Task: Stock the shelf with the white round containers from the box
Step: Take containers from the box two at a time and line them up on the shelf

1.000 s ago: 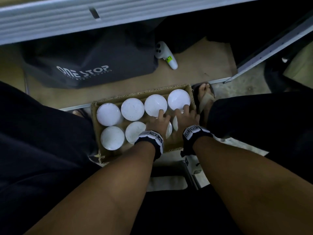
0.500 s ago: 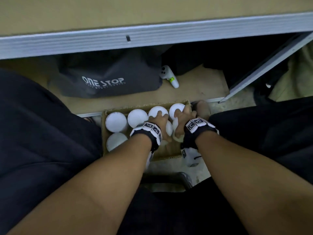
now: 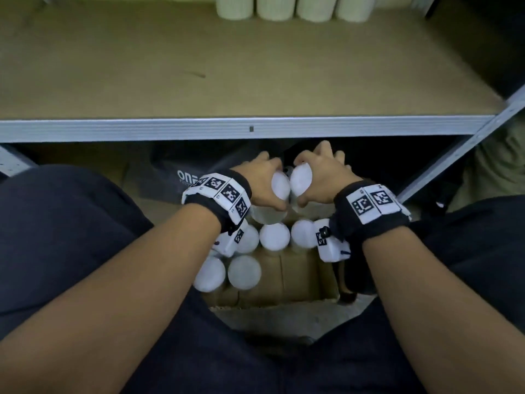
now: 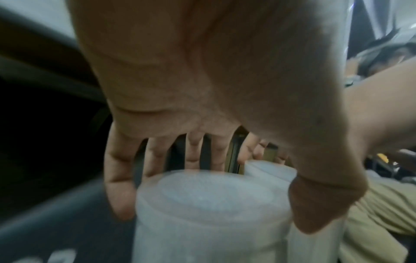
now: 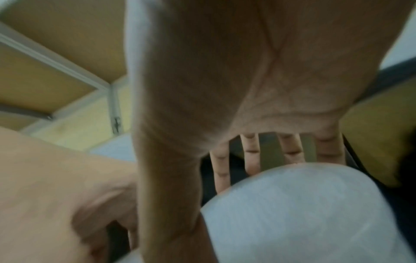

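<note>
My left hand [image 3: 262,182] grips a white round container [image 3: 279,183] from above, fingers and thumb around its lid [image 4: 213,195]. Beside it my right hand [image 3: 319,174] grips a second white container [image 3: 301,177] the same way, its lid [image 5: 303,204] filling the right wrist view. Both containers hang side by side above the cardboard box [image 3: 284,277], just below the shelf's metal front edge [image 3: 250,129]. Several white containers [image 3: 244,271] stand in the box's left and far part. A row of white containers [image 3: 289,7] stands at the back of the shelf board [image 3: 227,66].
A dark bag [image 3: 181,172] with white lettering lies under the shelf behind the box. A slanted metal upright [image 3: 460,149] runs down at the right. My dark-clothed knees flank the box on both sides.
Both hands have closed on a container each and lifted them out of the box toward the shelf edge. My head has tilted up, bringing the shelf board and its row of containers into view.
</note>
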Motion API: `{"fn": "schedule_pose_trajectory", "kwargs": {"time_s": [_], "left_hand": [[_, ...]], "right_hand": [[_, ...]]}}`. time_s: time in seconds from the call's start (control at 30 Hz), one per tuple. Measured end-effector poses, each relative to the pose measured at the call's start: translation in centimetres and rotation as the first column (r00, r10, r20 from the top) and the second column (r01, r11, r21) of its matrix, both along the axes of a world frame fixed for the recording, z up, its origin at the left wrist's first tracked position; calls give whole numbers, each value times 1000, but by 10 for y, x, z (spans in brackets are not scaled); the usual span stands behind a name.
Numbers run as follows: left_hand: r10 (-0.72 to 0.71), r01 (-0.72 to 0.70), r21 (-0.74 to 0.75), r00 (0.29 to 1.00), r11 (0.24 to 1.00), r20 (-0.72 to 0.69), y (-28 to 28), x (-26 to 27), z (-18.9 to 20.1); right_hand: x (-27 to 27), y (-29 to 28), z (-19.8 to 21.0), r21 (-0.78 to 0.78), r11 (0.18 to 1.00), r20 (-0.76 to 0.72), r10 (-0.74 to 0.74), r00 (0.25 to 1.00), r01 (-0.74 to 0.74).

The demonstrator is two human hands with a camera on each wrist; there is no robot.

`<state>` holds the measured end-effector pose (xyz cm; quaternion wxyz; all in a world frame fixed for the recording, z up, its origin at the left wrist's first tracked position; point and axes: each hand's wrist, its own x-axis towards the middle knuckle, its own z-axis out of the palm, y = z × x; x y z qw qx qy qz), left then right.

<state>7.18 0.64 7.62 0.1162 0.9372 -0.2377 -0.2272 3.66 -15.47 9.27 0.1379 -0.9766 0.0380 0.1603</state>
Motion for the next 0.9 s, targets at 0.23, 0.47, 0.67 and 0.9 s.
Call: {"fn": "schedule_pose_trajectory", "kwargs": {"time_s": [0.23,0.47,0.67,0.9], "left_hand": [[-47,56,-88,994,995,103,21,-6,88],[31,19,-186,964,982,265,44,12,164],[159,-61,-290,931,955,328,61,34,195],[298,-154,-399,896,904,328,75,60,160]], "right_hand": [[-9,0,94,97,989,128,100,987,-113],[0,5,154,195,964,428,83,900,-181],[33,14,174,213,952,563,63,824,-218],[72,28,138,222,953,560,47,827,-204]]}}
